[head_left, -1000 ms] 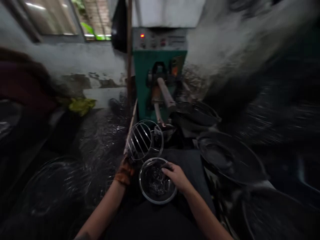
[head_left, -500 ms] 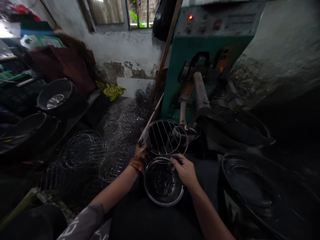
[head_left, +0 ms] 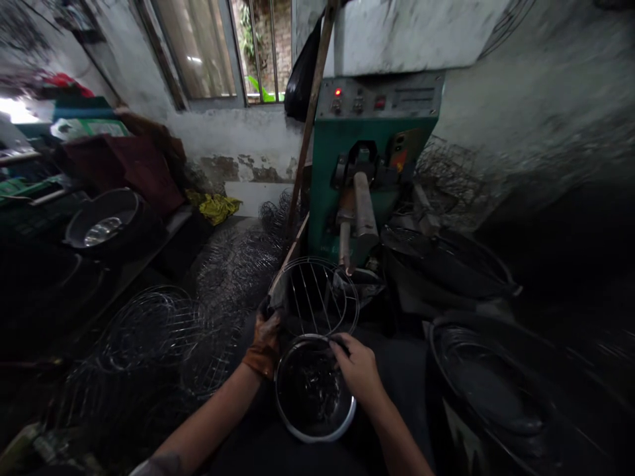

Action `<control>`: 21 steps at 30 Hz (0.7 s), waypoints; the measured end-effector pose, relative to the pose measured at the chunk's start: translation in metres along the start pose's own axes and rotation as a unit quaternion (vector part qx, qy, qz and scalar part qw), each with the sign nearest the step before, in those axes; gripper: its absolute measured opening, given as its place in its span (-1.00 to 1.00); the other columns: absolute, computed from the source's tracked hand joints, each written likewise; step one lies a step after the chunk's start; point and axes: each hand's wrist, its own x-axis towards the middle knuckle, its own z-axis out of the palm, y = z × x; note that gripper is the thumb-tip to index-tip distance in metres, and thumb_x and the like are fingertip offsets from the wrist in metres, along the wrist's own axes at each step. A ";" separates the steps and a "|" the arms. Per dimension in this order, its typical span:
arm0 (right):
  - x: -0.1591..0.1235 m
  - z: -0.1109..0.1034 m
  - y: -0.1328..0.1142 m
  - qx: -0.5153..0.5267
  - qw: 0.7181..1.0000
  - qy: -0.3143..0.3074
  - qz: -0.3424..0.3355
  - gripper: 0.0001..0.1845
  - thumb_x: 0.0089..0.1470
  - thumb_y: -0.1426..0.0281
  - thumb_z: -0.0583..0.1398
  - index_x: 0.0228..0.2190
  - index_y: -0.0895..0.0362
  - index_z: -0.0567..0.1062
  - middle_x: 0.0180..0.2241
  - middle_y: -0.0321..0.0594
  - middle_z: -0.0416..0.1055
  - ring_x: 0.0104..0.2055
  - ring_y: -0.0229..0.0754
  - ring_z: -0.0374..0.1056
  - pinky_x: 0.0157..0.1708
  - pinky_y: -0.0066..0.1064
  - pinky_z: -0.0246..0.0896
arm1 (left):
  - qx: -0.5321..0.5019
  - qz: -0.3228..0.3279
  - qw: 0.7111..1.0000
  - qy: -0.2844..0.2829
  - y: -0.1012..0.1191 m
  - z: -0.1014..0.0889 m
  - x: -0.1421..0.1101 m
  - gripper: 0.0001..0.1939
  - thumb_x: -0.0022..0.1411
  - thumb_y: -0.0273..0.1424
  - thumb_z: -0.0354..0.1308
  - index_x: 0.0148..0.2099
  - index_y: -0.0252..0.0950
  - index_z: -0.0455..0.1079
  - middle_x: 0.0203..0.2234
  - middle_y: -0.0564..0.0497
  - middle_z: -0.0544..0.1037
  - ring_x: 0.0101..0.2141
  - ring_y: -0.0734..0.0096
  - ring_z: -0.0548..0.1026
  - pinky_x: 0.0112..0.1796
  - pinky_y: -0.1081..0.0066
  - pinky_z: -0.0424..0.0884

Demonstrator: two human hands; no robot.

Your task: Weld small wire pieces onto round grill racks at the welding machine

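Glinting in bowl [head_left: 317, 439] — metal bits [head_left: 320, 390]; left hand [head_left: 268, 328] grips rack [head_left: 319, 296]; right hand [head_left: 358, 367] — grasp unclear.

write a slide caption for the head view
Gloved left hand holding a wire rack, right hand at a round bowl, green machine behind.

The silvery round wire rack [head_left: 321, 299], with parallel bars across one ring and another ring behind, is just beyond the bowl [head_left: 317, 438]. Opening upward, the pale-rimmed, dark bowl contains thin, shiny pieces [head_left: 320, 390].
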 end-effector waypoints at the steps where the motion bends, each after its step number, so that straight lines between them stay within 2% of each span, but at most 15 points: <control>1: -0.001 0.003 -0.002 0.003 1.000 -0.002 -0.014 -0.69 0.16 0.18 0.11 -0.30 0.07 0.59 -0.40 -0.18 0.58 -0.44 -0.10 0.49 -0.38 -0.33 0.41 | -0.006 -0.002 1.000 0.004 -0.001 -0.005 0.003 -0.10 -0.25 -0.29 0.57 0.17 -0.14 0.31 -0.30 0.01 0.58 -0.30 0.22 0.60 -0.29 0.32 0.50; 4: -0.001 0.009 -0.009 0.016 0.999 -0.008 -0.052 -0.72 0.19 0.23 0.11 -0.30 0.06 0.59 -0.36 -0.18 0.58 -0.36 -0.09 0.52 -0.30 -0.32 0.44 | -0.006 -0.019 1.000 0.013 -0.009 -0.018 0.019 -0.17 -0.25 -0.22 0.58 0.09 -0.19 0.37 -0.35 -0.02 0.59 -0.40 0.26 0.57 -0.37 0.35 0.46; 7: 0.000 0.012 -0.012 0.017 0.997 -0.012 -0.079 -0.74 0.21 0.28 0.11 -0.29 0.07 0.59 -0.36 -0.19 0.58 -0.34 -0.10 0.53 -0.25 -0.31 0.44 | 0.000 -0.036 0.999 -0.004 -0.020 -0.022 0.042 -0.22 -0.18 -0.21 0.57 0.09 -0.19 0.37 -0.34 -0.02 0.60 -0.46 0.32 0.54 -0.39 0.35 0.43; 13: 0.000 0.015 -0.005 0.036 0.996 0.003 -0.079 -0.74 0.22 0.29 0.12 -0.27 0.09 0.60 -0.38 -0.19 0.58 -0.36 -0.10 0.53 -0.27 -0.32 0.45 | -0.049 -0.051 0.996 -0.060 -0.039 -0.018 0.089 -0.28 -0.24 -0.29 0.58 -0.01 -0.24 0.39 -0.35 -0.01 0.60 -0.37 0.26 0.58 -0.26 0.30 0.47; 17: -0.001 0.017 0.000 0.039 0.996 0.019 -0.072 -0.72 0.20 0.26 0.14 -0.28 0.11 0.62 -0.40 -0.18 0.58 -0.39 -0.10 0.53 -0.28 -0.31 0.47 | -0.070 -0.064 0.992 -0.087 -0.047 -0.015 0.106 -0.38 -0.22 -0.33 0.56 -0.08 -0.24 0.42 -0.33 -0.02 0.61 -0.32 0.21 0.61 -0.27 0.30 0.50; 21: -0.001 0.018 0.003 0.024 0.997 0.013 -0.067 -0.71 0.19 0.25 0.14 -0.30 0.10 0.62 -0.40 -0.17 0.58 -0.37 -0.09 0.53 -0.28 -0.31 0.47 | -0.060 -0.084 0.989 -0.109 -0.055 -0.011 0.116 -0.52 -0.12 -0.29 0.52 -0.17 -0.28 0.44 -0.34 -0.07 0.62 -0.29 0.16 0.62 -0.24 0.27 0.53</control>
